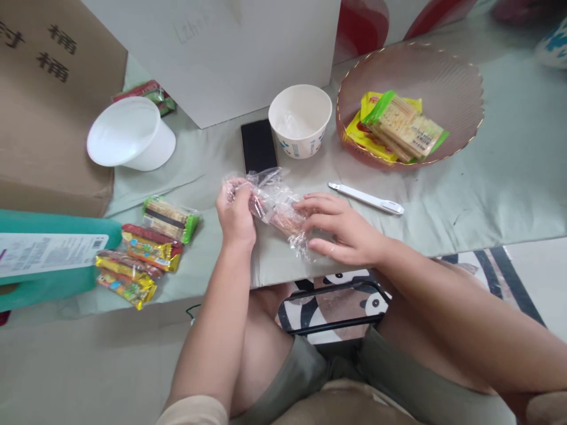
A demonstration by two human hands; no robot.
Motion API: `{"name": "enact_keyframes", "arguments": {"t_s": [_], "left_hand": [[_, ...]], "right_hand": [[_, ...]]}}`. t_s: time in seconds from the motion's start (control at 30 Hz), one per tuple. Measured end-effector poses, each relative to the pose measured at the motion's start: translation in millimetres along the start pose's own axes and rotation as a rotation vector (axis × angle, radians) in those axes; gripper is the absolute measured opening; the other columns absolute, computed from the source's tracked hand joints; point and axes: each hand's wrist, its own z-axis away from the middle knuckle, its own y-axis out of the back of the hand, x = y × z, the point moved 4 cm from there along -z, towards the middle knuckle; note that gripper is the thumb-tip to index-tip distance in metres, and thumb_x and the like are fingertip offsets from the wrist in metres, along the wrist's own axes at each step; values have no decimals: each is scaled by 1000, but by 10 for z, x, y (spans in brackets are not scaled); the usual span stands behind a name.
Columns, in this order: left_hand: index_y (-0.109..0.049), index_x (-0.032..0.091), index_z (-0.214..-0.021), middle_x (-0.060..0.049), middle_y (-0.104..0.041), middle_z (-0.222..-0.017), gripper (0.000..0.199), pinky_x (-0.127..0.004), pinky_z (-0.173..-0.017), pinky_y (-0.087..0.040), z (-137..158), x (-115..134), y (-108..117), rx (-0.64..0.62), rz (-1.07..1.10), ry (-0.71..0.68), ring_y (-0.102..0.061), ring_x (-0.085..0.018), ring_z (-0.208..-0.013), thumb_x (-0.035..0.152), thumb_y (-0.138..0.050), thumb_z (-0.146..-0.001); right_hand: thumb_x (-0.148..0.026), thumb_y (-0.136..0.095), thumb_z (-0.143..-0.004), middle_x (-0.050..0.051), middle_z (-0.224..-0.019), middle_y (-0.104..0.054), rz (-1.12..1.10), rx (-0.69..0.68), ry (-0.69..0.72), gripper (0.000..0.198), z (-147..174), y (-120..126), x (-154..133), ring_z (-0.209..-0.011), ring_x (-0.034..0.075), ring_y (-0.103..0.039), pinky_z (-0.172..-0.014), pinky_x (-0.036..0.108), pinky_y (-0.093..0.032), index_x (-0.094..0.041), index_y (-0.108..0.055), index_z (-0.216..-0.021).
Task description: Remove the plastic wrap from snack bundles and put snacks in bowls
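Note:
My left hand (237,209) is closed around one end of a crinkled clear plastic bag (274,192) at the front of the table. A reddish-brown item (286,221) shows through the film, but its kind is unclear. My right hand (336,227) lies at the bag's other end with fingers apart, its fingertips at the film. Just beyond the bag is a black phone (259,147), next to a white paper bowl (301,121) with some clear plastic inside. A white utility knife (367,198) rests beyond my right hand.
A pink ribbed bowl (460,112) holds yellow and green snack packets (403,127). At left are a white plastic tub (133,133), several wrapped snacks (148,248), a teal container (53,260) and a cardboard box (53,118). A white box (248,53) stands behind.

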Motion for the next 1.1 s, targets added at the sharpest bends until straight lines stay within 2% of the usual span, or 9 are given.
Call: {"name": "enact_keyframes", "arguments": {"t_s": [0.1,0.17,0.27,0.4,0.53,0.7,0.87,1.0,1.1], "left_hand": [[-48,23,-77,7,-43,-63,29,-25,-54,-37,-55,8,55,91,19,-50,-47,-10,-52,37,-72,-73],[-44,23,-77,7,-40,-64,31,-26,-56,-36,-85,14,81,127,27,-77,-46,-11,-54,39,-71,-74],[-40,24,-76,7,-38,-64,31,-26,-55,-34,-111,24,106,156,55,-106,-44,-11,-54,36,-68,-74],[-39,24,-77,8,-37,-62,26,-26,-54,-31,-128,44,140,203,76,-112,-44,-10,-52,32,-64,-76],[-39,23,-74,8,-38,-59,19,-24,-49,-29,-132,100,180,270,122,-106,-44,-9,-48,20,-57,-67],[-39,22,-66,8,-40,-55,19,-22,-45,-26,-104,175,208,316,194,-116,-41,-8,-44,14,-53,-56],[-43,22,-63,8,-38,-50,15,-24,-43,-21,-109,204,220,306,219,-107,-41,-9,-41,15,-52,-54],[-42,22,-65,7,-39,-50,15,-24,-44,-23,-147,203,271,336,273,-5,-43,-10,-43,14,-51,-57],[-41,22,-66,5,-39,-52,15,-25,-47,-24,-165,189,297,356,318,84,-42,-10,-46,12,-52,-62]], "right_hand": [[-63,-68,-86,15,-146,-61,-13,-55,23,46,22,-21,6,-143,37,-48,-116,61,-38,-23,-72,-109],[-66,-68,-85,15,-147,-59,-15,-52,35,48,28,-26,1,-145,37,-46,-116,60,-38,-23,-73,-106],[-52,-61,-95,12,-137,-65,2,20,37,32,13,30,-24,-135,32,-55,-112,54,-43,-23,-73,-87],[-34,-54,-99,10,-111,-72,92,160,-84,31,-14,178,-21,-102,25,-67,-94,46,-52,-23,-69,-74],[-34,-52,-99,8,-95,-70,118,265,-172,35,8,301,-5,-86,22,-65,-82,40,-52,-22,-61,-67],[-40,-51,-101,7,-84,-70,179,329,-185,36,76,455,7,-75,21,-65,-72,37,-53,-24,-61,-70],[-36,-56,-99,5,-75,-70,178,237,-168,30,99,595,37,-67,18,-65,-62,31,-51,-24,-62,-72],[-30,-67,-92,2,-76,-72,-4,49,-33,16,75,602,-29,-70,16,-68,-66,28,-52,-23,-63,-78],[-30,-67,-91,3,-80,-72,-124,13,50,11,67,563,-99,-76,17,-69,-70,30,-53,-23,-64,-83]]}}
